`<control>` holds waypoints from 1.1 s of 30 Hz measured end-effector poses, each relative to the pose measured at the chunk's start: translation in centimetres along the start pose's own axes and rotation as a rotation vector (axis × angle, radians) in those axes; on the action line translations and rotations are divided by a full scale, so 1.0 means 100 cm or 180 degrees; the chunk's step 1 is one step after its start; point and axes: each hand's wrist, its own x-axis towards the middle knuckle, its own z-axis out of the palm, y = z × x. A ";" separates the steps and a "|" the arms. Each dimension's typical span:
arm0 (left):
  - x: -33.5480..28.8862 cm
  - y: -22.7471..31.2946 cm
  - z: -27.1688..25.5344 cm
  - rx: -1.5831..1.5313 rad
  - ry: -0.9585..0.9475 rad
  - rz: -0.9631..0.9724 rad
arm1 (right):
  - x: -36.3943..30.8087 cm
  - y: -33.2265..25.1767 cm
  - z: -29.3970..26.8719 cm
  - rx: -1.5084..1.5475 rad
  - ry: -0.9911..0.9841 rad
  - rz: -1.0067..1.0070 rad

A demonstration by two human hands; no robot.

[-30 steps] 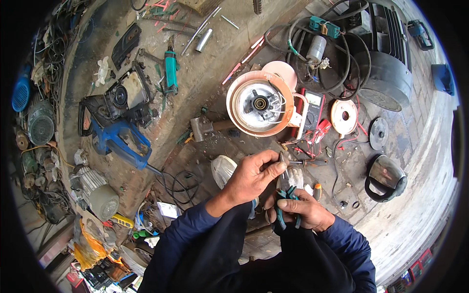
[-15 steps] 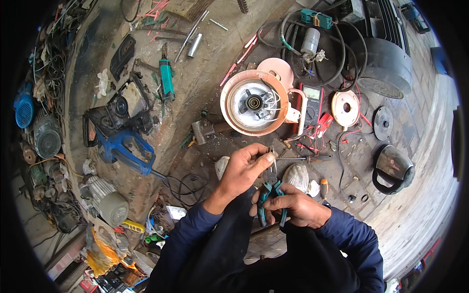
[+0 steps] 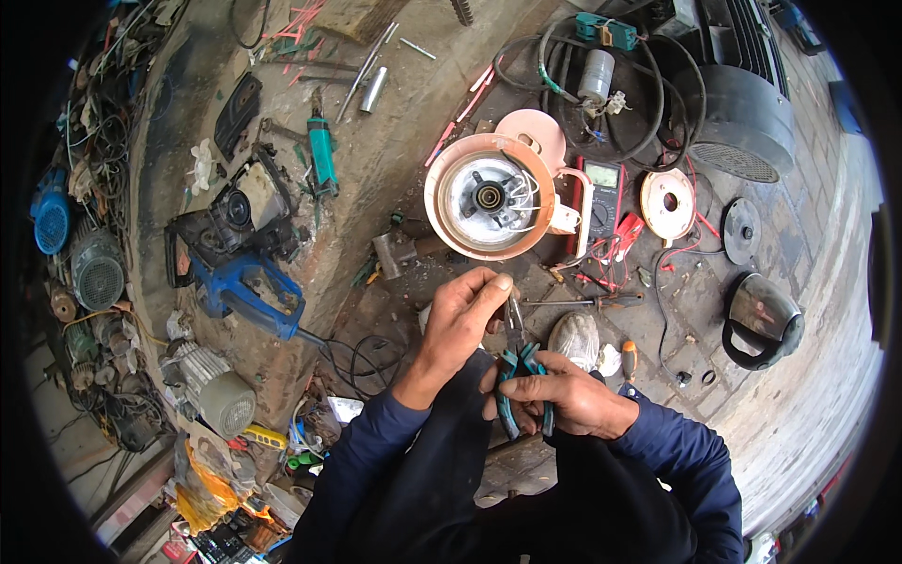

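**Teal-handled pliers at work, motor housing open**

Teal-handled pliers (image 3: pixel 520 376) sit gripped in the right hand (image 3: pixel 564 399), jaws pointing up toward the left hand (image 3: pixel 465 320), whose fingertips are pinched shut on something too small to make out, likely a wire end. Just beyond, on the ground, lies the round orange-rimmed motor housing (image 3: pixel 489 195), open with its windings and centre bearing exposed. Beside it rest a multimeter (image 3: pixel 601 193) with red leads and a detached round cover (image 3: pixel 669 202). Judging from this, disassembly is done; wire work is underway and reassembly remains.
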 end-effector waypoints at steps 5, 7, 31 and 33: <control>0.003 -0.003 -0.002 0.0285 0.0031 0.0238 | 0.001 -0.004 0.002 0.0173 -0.0075 -0.0129; 0.003 -0.005 -0.004 0.0356 0.0040 0.0326 | 0.002 -0.005 0.003 0.0189 -0.0057 -0.0171; 0.058 0.036 -0.046 0.3513 0.0363 0.2997 | 0.037 -0.059 0.012 0.0226 0.0386 -0.0134; 0.059 0.036 -0.049 0.3553 0.0282 0.2949 | 0.041 -0.061 0.013 0.0231 0.0451 -0.0178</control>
